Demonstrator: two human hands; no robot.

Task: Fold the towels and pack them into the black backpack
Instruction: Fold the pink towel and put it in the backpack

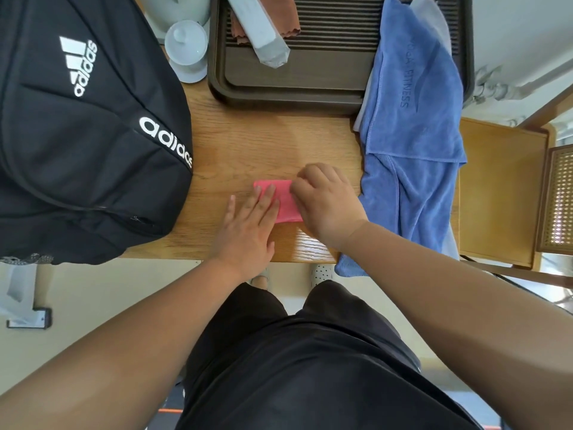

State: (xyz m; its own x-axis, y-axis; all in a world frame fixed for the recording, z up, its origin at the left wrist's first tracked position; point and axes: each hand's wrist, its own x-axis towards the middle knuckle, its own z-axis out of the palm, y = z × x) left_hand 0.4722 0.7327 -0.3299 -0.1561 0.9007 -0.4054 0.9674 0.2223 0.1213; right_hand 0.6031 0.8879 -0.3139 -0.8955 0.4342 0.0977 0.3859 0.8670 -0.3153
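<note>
A small pink towel (pixel 283 198), folded into a compact rectangle, lies on the wooden table (pixel 248 141). My left hand (pixel 248 231) rests flat with its fingertips pressing the towel's left part. My right hand (pixel 325 203) is curled over the towel's right edge, fingers pinching the fabric. The black backpack (pixel 83 135) with white lettering stands at the left of the table, its zip closed as far as I can see. A large blue towel (pixel 412 119) lies unfolded at the right, draped from the tray down over the table's front edge.
A dark brown slatted tray (pixel 294 85) sits at the back, holding a grey wrapped package (pixel 260 32) and a small brown cloth (pixel 238 32). A pale lidded cup (pixel 186 45) stands beside the backpack. A wooden chair (pixel 502 187) is at the right.
</note>
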